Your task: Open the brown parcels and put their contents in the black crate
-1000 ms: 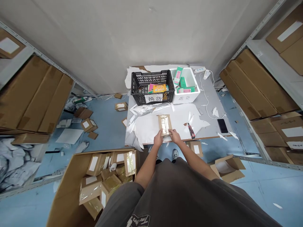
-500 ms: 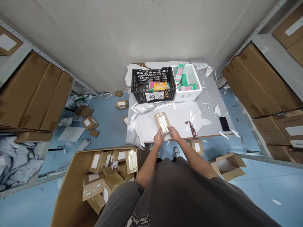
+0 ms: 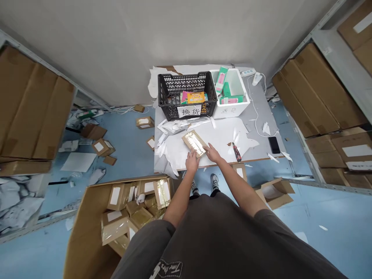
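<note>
A small flat cardboard box [image 3: 194, 142] with shiny tape and a white label sits slantwise over the white paper on the table. My left hand [image 3: 192, 161] holds its near left edge, its fingers partly spread. On the right near corner, my right hand [image 3: 213, 153] grips it with the thumb and fingers. To the right of my right hand lies a red and black utility knife [image 3: 236, 152]. The underside of the box is hidden.
A black crate [image 3: 186, 91] and a white foam box [image 3: 232, 108] hold colourful packets at the back. A phone [image 3: 274, 145] lies at right. A big carton [image 3: 77, 228] of parcels stands left below. Shelves with cartons [image 3: 316, 89] flank both sides.
The box has turned anticlockwise and shifted slightly left. My left hand has moved a little left and its fingers have spread. The whole view has shifted slightly.
</note>
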Available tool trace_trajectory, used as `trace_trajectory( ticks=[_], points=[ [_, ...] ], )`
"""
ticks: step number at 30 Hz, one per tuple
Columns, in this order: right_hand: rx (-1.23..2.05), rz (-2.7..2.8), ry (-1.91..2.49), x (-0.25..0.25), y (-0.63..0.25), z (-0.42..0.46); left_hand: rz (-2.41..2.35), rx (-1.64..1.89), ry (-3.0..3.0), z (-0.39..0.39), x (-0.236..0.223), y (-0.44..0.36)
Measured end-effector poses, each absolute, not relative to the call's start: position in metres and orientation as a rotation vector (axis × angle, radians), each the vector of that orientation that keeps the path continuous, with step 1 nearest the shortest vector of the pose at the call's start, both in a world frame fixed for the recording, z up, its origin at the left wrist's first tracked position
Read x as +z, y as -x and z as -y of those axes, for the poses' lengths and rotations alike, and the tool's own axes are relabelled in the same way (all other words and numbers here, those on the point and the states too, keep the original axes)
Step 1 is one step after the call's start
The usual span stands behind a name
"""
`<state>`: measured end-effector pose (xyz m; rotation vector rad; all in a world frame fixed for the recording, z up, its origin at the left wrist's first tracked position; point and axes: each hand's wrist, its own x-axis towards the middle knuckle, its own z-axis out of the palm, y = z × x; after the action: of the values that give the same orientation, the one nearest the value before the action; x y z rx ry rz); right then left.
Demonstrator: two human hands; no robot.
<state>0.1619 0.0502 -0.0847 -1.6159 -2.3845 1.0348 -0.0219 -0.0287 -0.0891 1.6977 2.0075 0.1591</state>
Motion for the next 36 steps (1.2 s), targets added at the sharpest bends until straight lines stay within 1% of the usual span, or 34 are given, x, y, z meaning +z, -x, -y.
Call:
trace_trajectory(
  ticks=[5, 11, 16, 19, 23, 27, 29, 32, 34, 36],
  points=[
    [0.839, 2.226, 1.715, -0.071, -0.224, -0.043, -2.082, 0.179, -1.643, 0.023, -0.090, 0.010],
    [0.711, 2.138, 1.876, -0.075, -0.327, -0.048, -2.162, 0.251, -1.529, 0.019, -0.092, -0.016],
    [0.726, 2.141, 1.970, -0.099, -0.386, -0.066, -2.228, 0.306, -1.484, 0.019, -0.101, -0.026],
    [0.800, 2.054, 2.164, -0.127, -0.406, -0.076, -2.253, 0.303, -1.507, 0.024, -0.105, -0.029],
    [0.991, 1.926, 2.448, -0.168, -0.411, -0.081, -2.269, 0.264, -1.520, 0.030, -0.106, -0.040],
    [1.057, 1.862, 2.498, -0.185, -0.403, -0.076, -2.291, 0.234, -1.482, 0.033, -0.102, -0.052],
    [1.035, 1.844, 2.484, -0.180, -0.400, -0.074, -2.296, 0.245, -1.459, 0.033, -0.099, -0.053],
    [1.008, 1.757, 2.385, -0.159, -0.390, -0.080, -2.269, 0.292, -1.463, 0.029, -0.091, -0.045],
    [1.073, 1.670, 2.221, -0.138, -0.370, -0.089, -2.236, 0.304, -1.479, 0.020, -0.086, -0.034],
    [1.204, 1.652, 1.996, -0.114, -0.332, -0.100, -2.243, 0.296, -1.467, 0.006, -0.082, -0.019]
  ],
)
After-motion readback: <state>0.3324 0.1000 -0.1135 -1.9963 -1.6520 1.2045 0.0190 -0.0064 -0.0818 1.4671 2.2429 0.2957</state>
